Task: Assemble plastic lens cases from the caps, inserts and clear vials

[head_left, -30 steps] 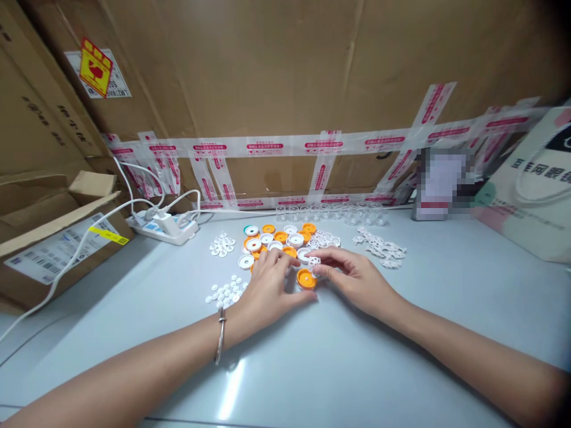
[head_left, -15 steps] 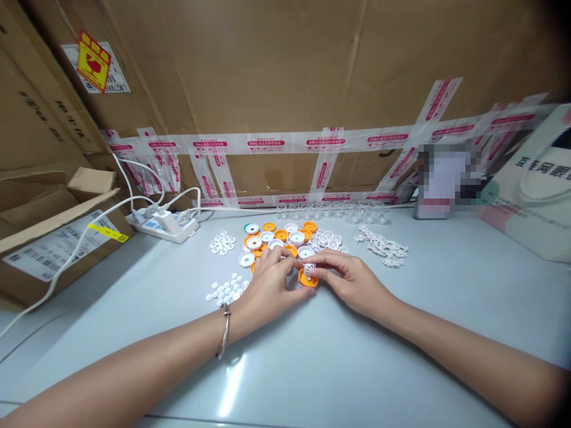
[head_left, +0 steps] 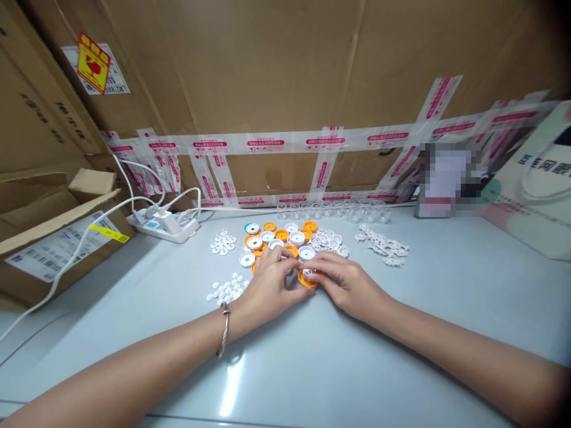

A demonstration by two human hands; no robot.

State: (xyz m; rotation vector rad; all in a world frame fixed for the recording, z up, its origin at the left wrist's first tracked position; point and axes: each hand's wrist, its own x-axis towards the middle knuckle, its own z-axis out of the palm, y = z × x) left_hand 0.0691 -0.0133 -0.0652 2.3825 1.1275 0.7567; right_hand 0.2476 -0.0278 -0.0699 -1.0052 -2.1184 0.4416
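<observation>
My left hand (head_left: 273,278) is closed with thumb and fingers around the rim of an orange round cap-like part (head_left: 307,283) on the table. A small white openwork piece (head_left: 308,272) sits within the orange rim, pinched by the fingertips of my right hand (head_left: 350,278). Partly hidden behind my hands is a cluster of round orange and white parts, among them a white ring (head_left: 297,238) and an orange ring (head_left: 269,227). Right of the cluster lies a pile of white openwork pieces (head_left: 328,240).
Small white discs (head_left: 228,290) and white round pieces (head_left: 222,242) lie left of the cluster. Clear cups (head_left: 316,210) line the back. More white lattice pieces (head_left: 383,246) lie at right. A power strip (head_left: 176,230), an open carton (head_left: 53,252) and a paper bag (head_left: 533,196) flank the table.
The white openwork piece has gone from standing up above the orange part to lying lower and flatter inside its rim. My right fingers have shifted slightly with it; my left hand stays nearly still.
</observation>
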